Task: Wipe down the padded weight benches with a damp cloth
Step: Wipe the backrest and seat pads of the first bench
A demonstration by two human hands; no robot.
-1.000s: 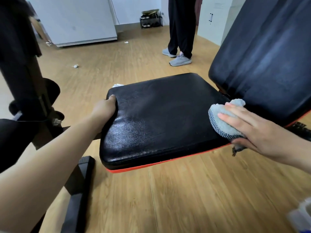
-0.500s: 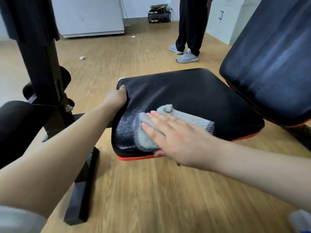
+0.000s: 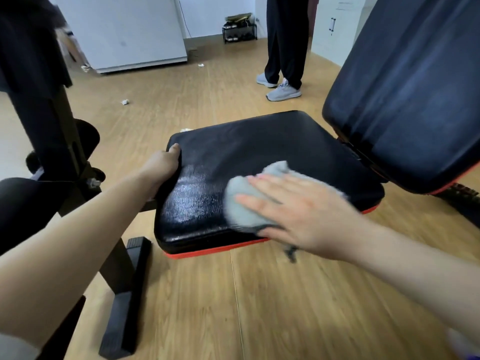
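I see my right hand (image 3: 298,214) pressed flat, fingers spread, on a pale grey cloth (image 3: 244,201) that lies on the black seat pad (image 3: 259,152) of the weight bench; the palm pins the cloth down rather than closing round it, and both hand and cloth are smeared with motion blur, so I cannot make out the cloth's edges well. The cloth sits on the near half of the pad, toward about 5 o'clock from the pad's middle, with a dark loop or tag (image 3: 291,252) hanging over the pad's near edge just under my wrist. At 9 o'clock from the cloth the pad surface shines wet and grainy. My left hand (image 3: 162,167) grips the pad's left edge, thumb on top near the far left corner and the other fingers tucked underneath, out of sight. A red trim (image 3: 215,249) runs along the underside of the pad's near edge. At 2 o'clock from the seat the tilted back pad (image 3: 405,87) rises, dark and sheened. At 9 o'clock stands the black upright frame (image 3: 49,120), with a black foot bar (image 3: 127,294) on the wooden floor (image 3: 298,307) at 7 o'clock. At 12 o'clock, well apart from the bench, another person's legs (image 3: 285,40) stand in dark trousers and grey trainers (image 3: 283,92).
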